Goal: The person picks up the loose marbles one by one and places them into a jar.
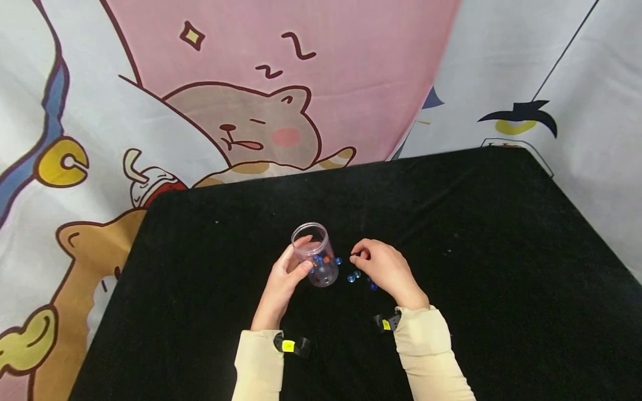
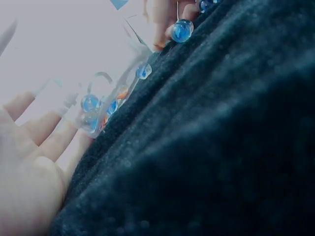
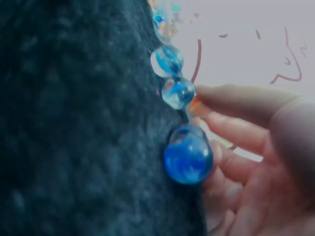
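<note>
Two Zs (image 1: pixel 299 48) on a cartoon backdrop (image 1: pixel 351 67) overlook a black-covered tabletop (image 1: pixel 501 250), where a left hand (image 1: pixel 287 273) curls its fingers round a clear jar (image 1: pixel 323 248) holding marbles (image 1: pixel 326 259); a right hand (image 1: pixel 390 268) pinches an orange marble (image 3: pixel 198 106) near loose blue marbles (image 1: pixel 351 278).

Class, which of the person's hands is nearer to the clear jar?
Left. The left hand grips the clear jar by its side; the right hand is apart from it, off to its right.

Glossy clear plastic is seen in the jar (image 1: pixel 326 275), smooth glass in the marbles (image 3: pixel 188 160). The cloth (image 1: pixel 491 250) is finished matt.
</note>
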Demonstrator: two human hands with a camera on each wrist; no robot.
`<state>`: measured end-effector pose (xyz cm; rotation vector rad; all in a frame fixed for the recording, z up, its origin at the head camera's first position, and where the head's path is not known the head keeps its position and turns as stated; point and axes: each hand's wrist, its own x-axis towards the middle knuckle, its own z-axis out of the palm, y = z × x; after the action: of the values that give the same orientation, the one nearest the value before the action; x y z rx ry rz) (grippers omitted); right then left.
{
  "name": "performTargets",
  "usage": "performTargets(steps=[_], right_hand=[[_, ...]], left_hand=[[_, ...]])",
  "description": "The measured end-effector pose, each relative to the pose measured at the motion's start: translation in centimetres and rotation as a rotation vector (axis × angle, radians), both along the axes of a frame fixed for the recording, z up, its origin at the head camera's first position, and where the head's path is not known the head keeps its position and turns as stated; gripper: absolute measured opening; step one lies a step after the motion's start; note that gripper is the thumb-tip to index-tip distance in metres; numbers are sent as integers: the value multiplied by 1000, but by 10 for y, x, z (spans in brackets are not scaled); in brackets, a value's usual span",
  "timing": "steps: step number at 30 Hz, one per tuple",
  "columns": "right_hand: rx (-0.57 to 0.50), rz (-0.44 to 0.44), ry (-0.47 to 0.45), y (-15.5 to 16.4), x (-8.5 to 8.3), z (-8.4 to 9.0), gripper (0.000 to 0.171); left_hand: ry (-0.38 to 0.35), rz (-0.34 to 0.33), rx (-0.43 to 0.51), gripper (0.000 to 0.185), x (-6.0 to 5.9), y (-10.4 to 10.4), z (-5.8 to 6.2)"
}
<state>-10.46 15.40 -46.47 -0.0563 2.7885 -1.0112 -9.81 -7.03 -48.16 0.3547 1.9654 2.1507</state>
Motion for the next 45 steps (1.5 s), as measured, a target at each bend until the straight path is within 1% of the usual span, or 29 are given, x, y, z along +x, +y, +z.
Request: performTargets(steps=[4, 9, 13, 18, 21, 23, 25, 27, 29, 33, 36, 40, 42, 45], right_hand=[[-121, -47, 39, 4, -1, 0, 13], [-233, -96, 138, 4, -3, 2, 13], [-348, -160, 193, -2, -1, 6, 16], [-545, -250, 217, -16, 1, 11, 22], [-694, -277, 233, -27, 3, 15, 27], [-821, -267, 243, -34, 6, 18, 28], [-961, -227, 250, -40, 8, 22, 28], [-1086, -163, 250, -44, 10, 26, 25], [-1154, -90, 242, -47, 13, 32, 22], [-1170, 36, 211, -51, 18, 42, 17], [-1164, 91, 187, -53, 20, 44, 18], [-1155, 109, 163, -53, 15, 37, 23], [-1133, 111, 152, -51, 12, 30, 25], [-1087, 125, 144, -50, 10, 23, 26]], left_hand=[[14, -39, 7, 47, 3, 0, 6], [21, -87, 7, 50, 5, -2, 15], [20, -124, 17, 52, 6, -4, 17], [14, -136, 26, 53, 6, -5, 17], [10, -146, 34, 53, 6, -5, 17], [10, -152, 27, 54, 7, -6, 18], [11, -155, 31, 54, 7, -6, 18], [12, -153, 26, 54, 7, -6, 19], [8, -149, 26, 54, 7, -6, 20], [0, -148, 12, 55, 7, -6, 21], [-4, -142, 9, 55, 7, -8, 17], [-19, -138, 10, 55, 1, -9, 8], [-24, -140, 8, 55, -1, -9, 3], [-11, -137, 6, 55, -1, -10, 0]])
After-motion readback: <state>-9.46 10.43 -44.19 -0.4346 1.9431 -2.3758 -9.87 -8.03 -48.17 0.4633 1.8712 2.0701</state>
